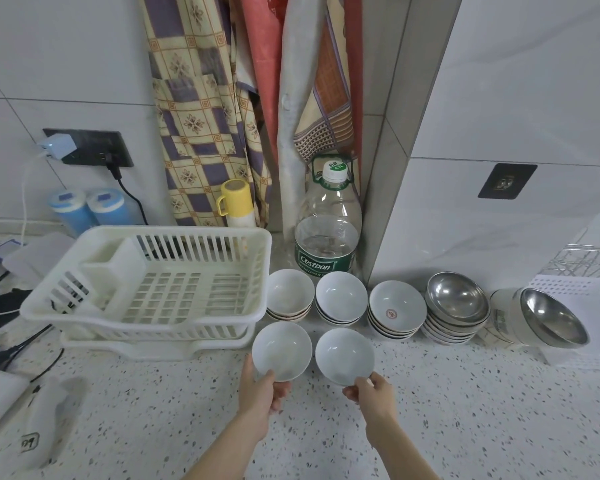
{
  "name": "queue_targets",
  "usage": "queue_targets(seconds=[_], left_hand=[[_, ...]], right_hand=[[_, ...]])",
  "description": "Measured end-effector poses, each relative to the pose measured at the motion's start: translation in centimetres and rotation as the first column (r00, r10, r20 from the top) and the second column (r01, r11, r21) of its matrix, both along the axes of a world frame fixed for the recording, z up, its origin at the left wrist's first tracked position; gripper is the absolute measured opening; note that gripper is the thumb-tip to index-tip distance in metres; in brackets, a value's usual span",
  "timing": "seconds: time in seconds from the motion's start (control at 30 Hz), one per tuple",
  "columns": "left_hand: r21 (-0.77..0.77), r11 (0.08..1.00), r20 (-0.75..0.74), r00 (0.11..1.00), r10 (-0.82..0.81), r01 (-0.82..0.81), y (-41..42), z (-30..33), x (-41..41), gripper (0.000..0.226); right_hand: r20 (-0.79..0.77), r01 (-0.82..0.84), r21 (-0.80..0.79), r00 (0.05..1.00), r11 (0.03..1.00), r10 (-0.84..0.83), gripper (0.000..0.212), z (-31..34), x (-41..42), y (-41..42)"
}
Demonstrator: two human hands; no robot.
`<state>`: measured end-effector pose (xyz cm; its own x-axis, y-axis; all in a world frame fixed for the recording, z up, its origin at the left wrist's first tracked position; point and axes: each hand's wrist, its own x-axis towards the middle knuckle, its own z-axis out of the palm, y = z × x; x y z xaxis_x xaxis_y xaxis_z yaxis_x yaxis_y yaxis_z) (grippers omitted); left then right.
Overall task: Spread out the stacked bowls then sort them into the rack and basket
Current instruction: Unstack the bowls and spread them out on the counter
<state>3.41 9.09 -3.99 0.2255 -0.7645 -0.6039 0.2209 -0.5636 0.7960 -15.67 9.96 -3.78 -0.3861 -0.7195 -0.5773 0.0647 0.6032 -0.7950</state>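
Observation:
My left hand (262,393) grips the near rim of a white bowl (281,349). My right hand (371,393) pinches the near rim of a second white bowl (343,355) beside it. Both bowls are just in front of a row of stacks along the wall: three stacks of white bowls (290,294), (341,296), (395,308), a stack topped by a steel bowl (456,299), and a tipped stack with a steel bowl (551,318) leaning right. The empty white plastic dish rack (153,289) stands to the left. A wire rack over a white basket (579,282) sits at the far right.
A large Cestbon water bottle (326,226) stands behind the bowls next to hanging cloths. A yellow cup (236,204), blue containers (84,207), cables and a charger crowd the left side. The speckled counter (465,410) stretches in front.

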Motion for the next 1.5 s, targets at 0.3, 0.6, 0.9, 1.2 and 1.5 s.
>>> queue_targets(seconds=[0.3, 0.6, 0.9, 1.2, 1.5], left_hand=[[0.011, 1.000, -0.086, 0.996, -0.006, 0.007, 0.1, 0.0, 0.4, 0.053], [-0.029, 0.996, -0.042, 0.995, -0.088, 0.087, 0.5, 0.5, 0.6, 0.072], [-0.042, 0.993, -0.002, 0.994, -0.110, 0.110, 0.8, 1.7, 0.8, 0.058], [0.000, 0.969, -0.043, 0.968, -0.248, 0.248, 0.7, 1.1, 1.9, 0.072], [-0.166, 0.968, 0.113, 0.979, -0.170, 0.187, 0.8, 2.8, 2.5, 0.029]], right_hand=[[0.012, 0.002, -0.004, 1.000, 1.000, -0.002, 0.029, -0.4, 0.1, -0.1], [0.054, 0.000, -0.004, 0.999, 1.000, 0.001, 0.023, -0.4, 0.5, 0.1], [0.114, 0.021, 0.055, 0.993, 0.998, -0.028, 0.022, 0.1, 0.2, 0.1], [-0.042, 0.124, 0.037, 0.992, 0.992, -0.122, 0.019, 0.7, -0.2, 0.8], [-0.025, 0.277, -0.213, 0.957, 0.937, -0.288, 0.016, 3.0, -1.3, -0.4]])
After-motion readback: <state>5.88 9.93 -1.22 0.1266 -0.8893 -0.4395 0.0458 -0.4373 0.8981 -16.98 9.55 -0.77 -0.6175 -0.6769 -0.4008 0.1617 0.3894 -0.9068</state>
